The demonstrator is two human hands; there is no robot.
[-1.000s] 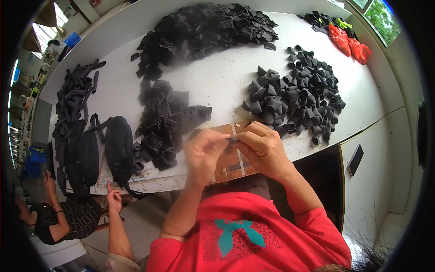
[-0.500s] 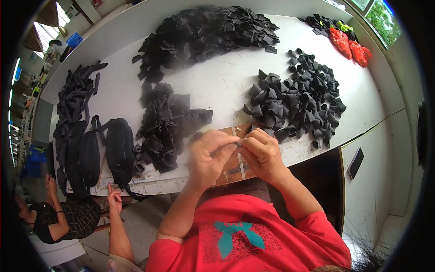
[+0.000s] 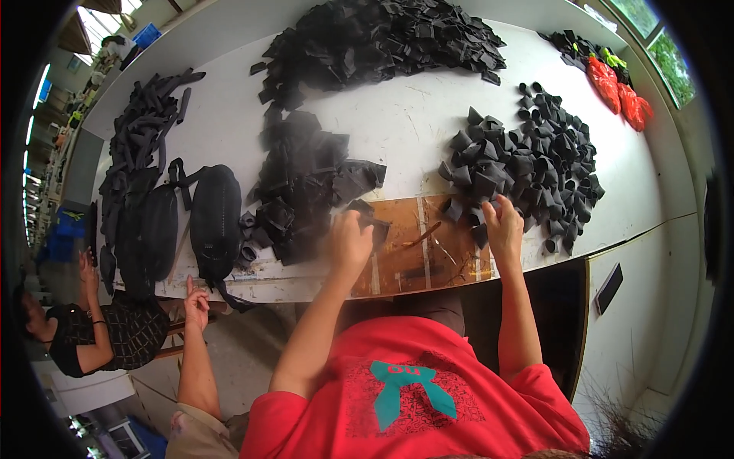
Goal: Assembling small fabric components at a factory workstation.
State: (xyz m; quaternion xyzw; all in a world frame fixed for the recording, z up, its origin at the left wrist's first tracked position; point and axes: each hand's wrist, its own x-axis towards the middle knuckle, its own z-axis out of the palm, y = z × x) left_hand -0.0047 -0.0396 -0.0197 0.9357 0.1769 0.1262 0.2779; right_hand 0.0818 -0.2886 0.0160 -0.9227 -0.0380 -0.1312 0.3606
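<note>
My left hand [image 3: 352, 243] is closed at the left side of a brown board [image 3: 451, 264], its fingers on a flat black fabric piece [image 3: 372, 222]. Just beyond it spreads a pile of flat black pieces [image 3: 306, 164]. At the board's right end my right hand [image 3: 505, 229] is raised, thumb and forefinger apart, and I see nothing between them. Beside its fingers lies a folded black piece [image 3: 479, 235], at the near edge of a heap of black pieces curled into loops [image 3: 535, 153].
A larger heap of flat black pieces [image 3: 382, 42] lies at the back. Black pouches [image 3: 215, 222] and rolled strips [image 3: 141, 126] are on the left, where co-workers' hands [image 3: 196, 302] show. Red plastic bags [image 3: 604, 84] lie far right. A dark phone-like slab [image 3: 608, 288] is at right.
My hands were together over the board, fingertips pinching something small. They have moved apart, the left to the flat pieces and the right to the looped heap. The view has shifted slightly.
</note>
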